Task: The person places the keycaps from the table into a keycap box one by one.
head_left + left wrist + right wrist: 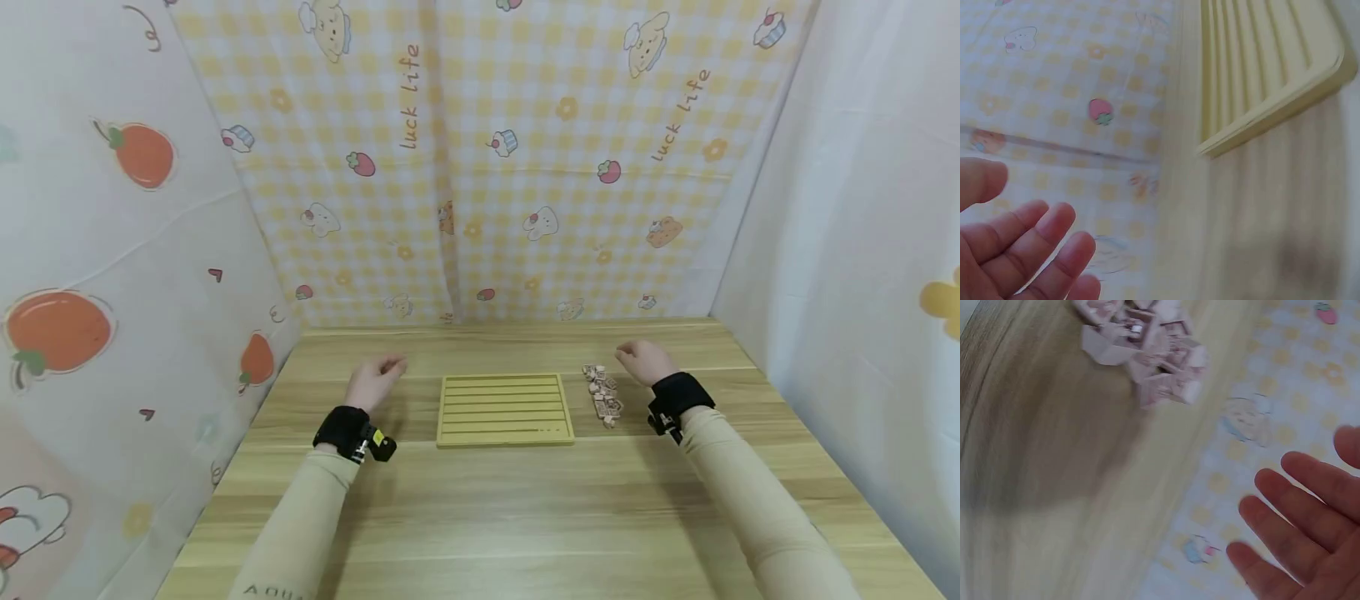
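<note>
A yellow rectangular tray [504,410] with long parallel ridges lies flat on the table between the two hands. To its right is a small heap of pale pink block-like pieces [602,395], some with hollows, seen larger as pink pieces [1154,347] in the right wrist view. My left hand [372,382] hovers to the left of the tray, holding nothing, its fingers [1054,256] loosely bent and apart. Just right of the heap hovers my right hand [648,362], also holding nothing, with relaxed, spread fingers [1297,519].
The wood-grain table [495,517] meets a yellow checked curtain [495,192] at the back. White printed cloth [135,242] hangs at the left and another white cloth [847,208] at the right. Each wrist wears a black strap [341,431] with a small camera.
</note>
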A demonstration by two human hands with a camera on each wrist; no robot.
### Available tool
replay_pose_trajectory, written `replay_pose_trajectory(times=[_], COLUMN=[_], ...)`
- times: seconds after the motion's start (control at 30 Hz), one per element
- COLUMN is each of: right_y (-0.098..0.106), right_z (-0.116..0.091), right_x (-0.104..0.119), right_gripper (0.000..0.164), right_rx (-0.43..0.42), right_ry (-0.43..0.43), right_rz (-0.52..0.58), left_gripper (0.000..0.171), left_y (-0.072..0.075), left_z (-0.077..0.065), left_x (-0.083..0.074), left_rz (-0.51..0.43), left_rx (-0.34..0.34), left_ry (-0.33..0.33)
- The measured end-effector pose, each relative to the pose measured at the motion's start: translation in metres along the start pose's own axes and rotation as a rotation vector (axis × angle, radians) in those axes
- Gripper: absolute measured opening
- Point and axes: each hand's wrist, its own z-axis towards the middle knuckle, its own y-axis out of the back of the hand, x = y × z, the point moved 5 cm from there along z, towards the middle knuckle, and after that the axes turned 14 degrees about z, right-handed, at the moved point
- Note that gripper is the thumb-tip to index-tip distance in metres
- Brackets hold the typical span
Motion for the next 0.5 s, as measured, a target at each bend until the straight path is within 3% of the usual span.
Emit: replay_pose_trajectory(times=[0.13,0.27,0.37,0.5], right_y=[-0.008,-0.017,-0.023,-0.026], right_z=[0.01,0.015,0.015,0.014], right_x=[-0.013,-0.024,-0.031,-0.033], right_gripper=[0.03,0.023,0.023,0.023], right_rx=[-0.003,0.047,0.098,0.126], right_ry=[-0.044,-0.144,-0.221,-0.231], right_rz=[0.023,0.028,0.021,0.015], left_gripper=[0.035,0.04,0.051,0.062], left_y=[-0.031,-0.062,-0.079,-0.091], left_z=[-0.007,-0.019,-0.028,-0.033], left_x=[0.02,0.035,0.038,0.035], left_rz=[-0.183,-0.303,-0.334,-0.36], left_rx=[0.1,0.21,0.279,0.345], left_ry=[0.123,0.212,0.226,0.23])
